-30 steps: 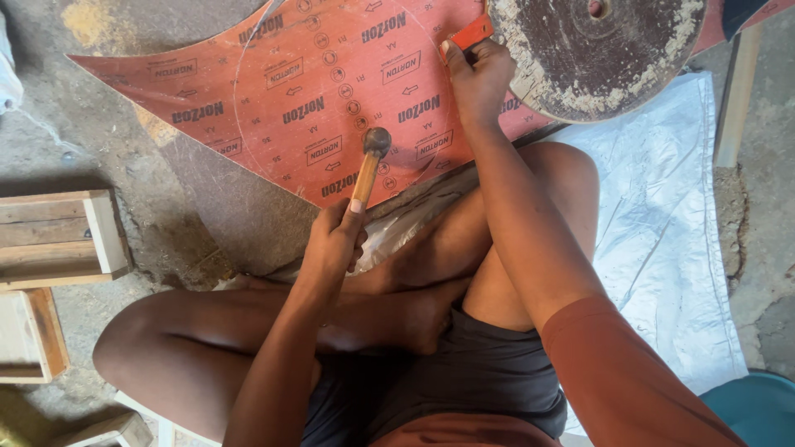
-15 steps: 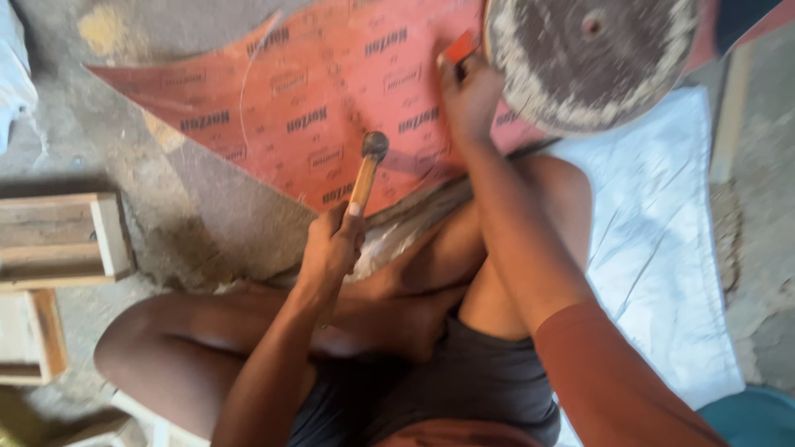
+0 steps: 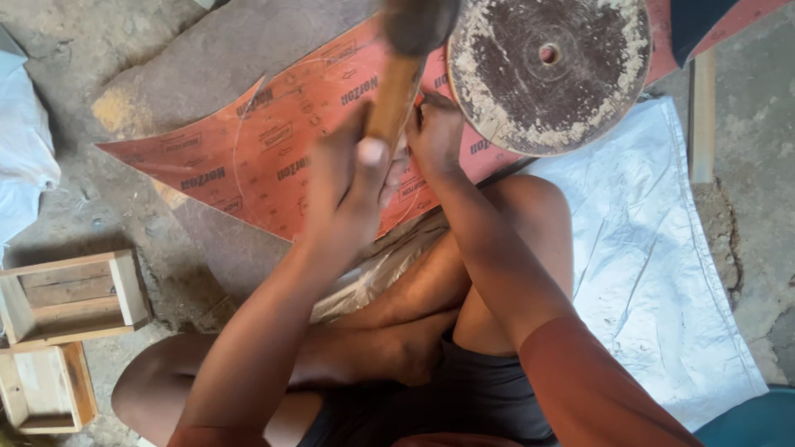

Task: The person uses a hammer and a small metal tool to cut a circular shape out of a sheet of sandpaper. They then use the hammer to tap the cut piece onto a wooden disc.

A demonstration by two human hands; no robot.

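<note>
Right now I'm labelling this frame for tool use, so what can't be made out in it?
- Hammer head: head view, motion-blurred and cut off by the top edge.
- What the right hand pinches: hidden behind the left hand and the hammer handle.
- Orange sheet: its far end lies under the crusted disc.
- White sack: partly covered by the person's leg.

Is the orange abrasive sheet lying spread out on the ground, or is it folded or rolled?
Spread out. The orange abrasive sheet lies flat on the ground with its printed back up, edges visible, and no fold or roll shows.
</note>
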